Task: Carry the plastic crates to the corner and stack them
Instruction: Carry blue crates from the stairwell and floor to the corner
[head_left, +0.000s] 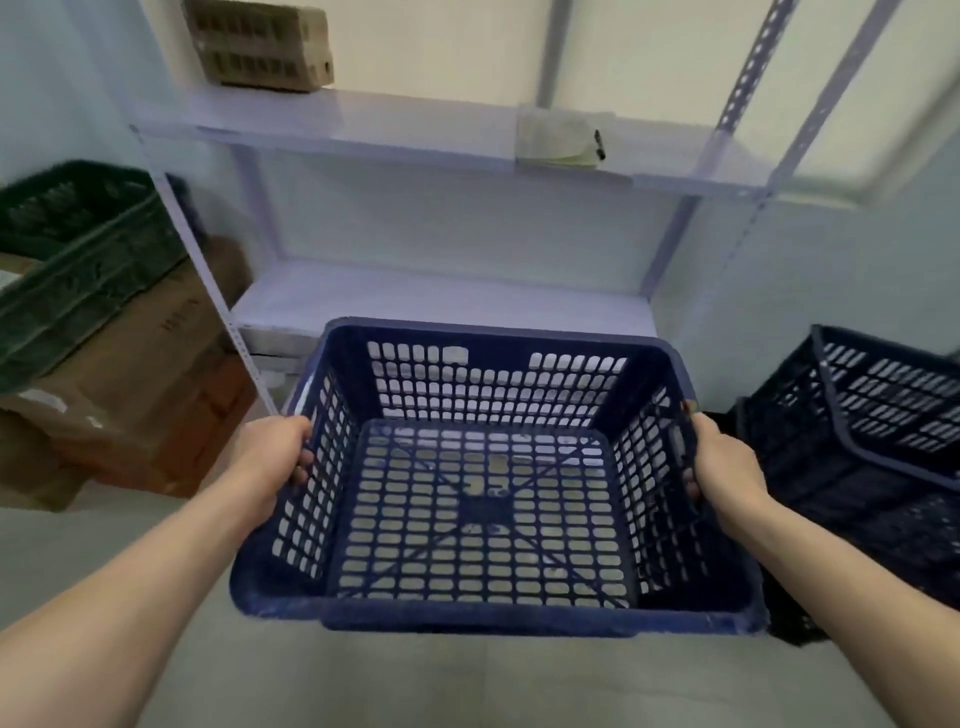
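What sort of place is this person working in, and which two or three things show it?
Probably a storeroom or stockroom. A metal shelving rack stands ahead, cardboard boxes are piled at the left, and besides the blue crate being carried, more plastic crates sit at the right.
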